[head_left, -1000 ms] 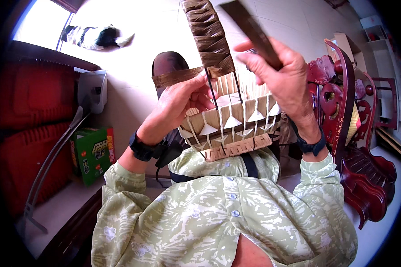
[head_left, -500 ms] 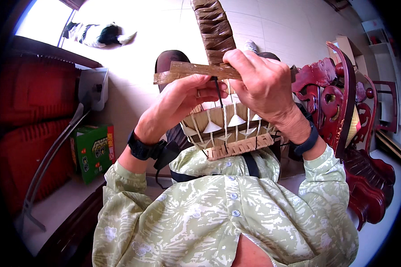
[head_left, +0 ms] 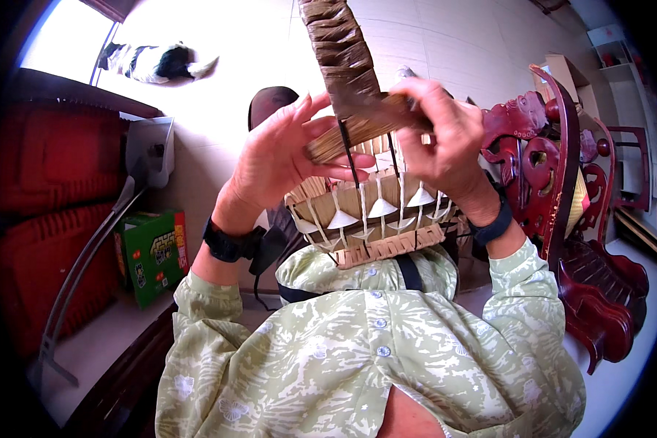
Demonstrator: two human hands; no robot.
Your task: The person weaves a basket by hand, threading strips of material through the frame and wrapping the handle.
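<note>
A woven basket rests on my lap, with white cords and small white triangles along its side. Its handle, wrapped in overlapping brown strip, rises toward the far edge. My right hand grips a flat brown strip at the handle's lower end; the part by the fingers is blurred. The strip's other end slants down to my left hand, whose fingers are spread around and behind it without closing. Two thin black cords run between handle and basket. What lies behind the right fingers is hidden.
A carved dark-red wooden chair stands at the right. On the left are red slatted furniture, a green box and a grey frame with a curved leg. A black-and-white animal lies on the tiled floor beyond.
The strip has swung from nearly level to slanting down toward the left. My left fingers have spread apart and moved up. The handle and basket have shifted slightly left.
</note>
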